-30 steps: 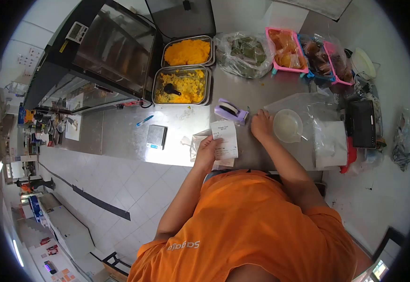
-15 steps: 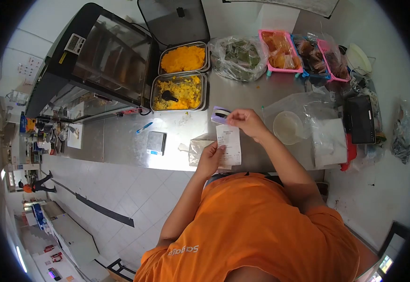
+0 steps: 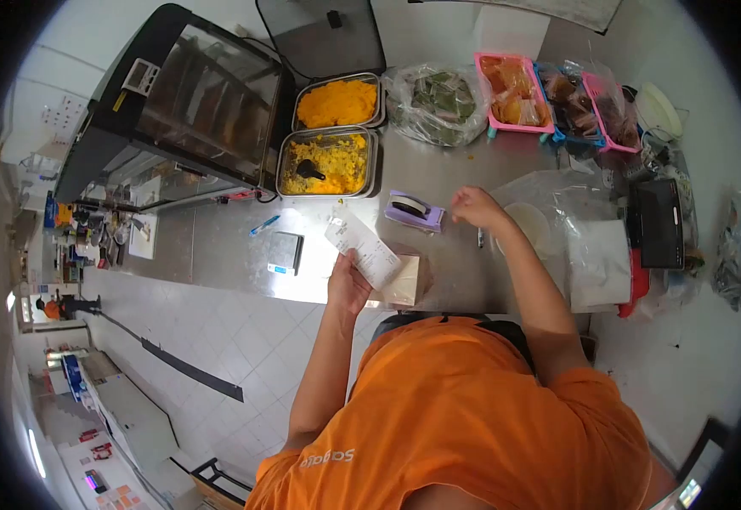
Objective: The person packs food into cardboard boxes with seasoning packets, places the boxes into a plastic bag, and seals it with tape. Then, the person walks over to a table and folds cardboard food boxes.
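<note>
My left hand is closed on the lower edge of a printed paper receipt, which is tilted over the counter's front. Under and beside the receipt's lower right end stands a cream paper package; whether my left hand touches it, I cannot tell. A purple tape dispenser lies on the counter beyond the receipt. Just right of the dispenser, apart from it, is my right hand, fingers curled together. Anything between those fingertips is too small to make out. A marker lies just below this hand.
A small scale and a blue pen lie to the left. Metal trays of yellow food, a bag of leaves and a pink basket stand behind. At right are a round container and a dark screen.
My right hand has moved right, off the tape dispenser. My left hand has shifted left with the receipt, now tilted, and the cream package shows to its right.
</note>
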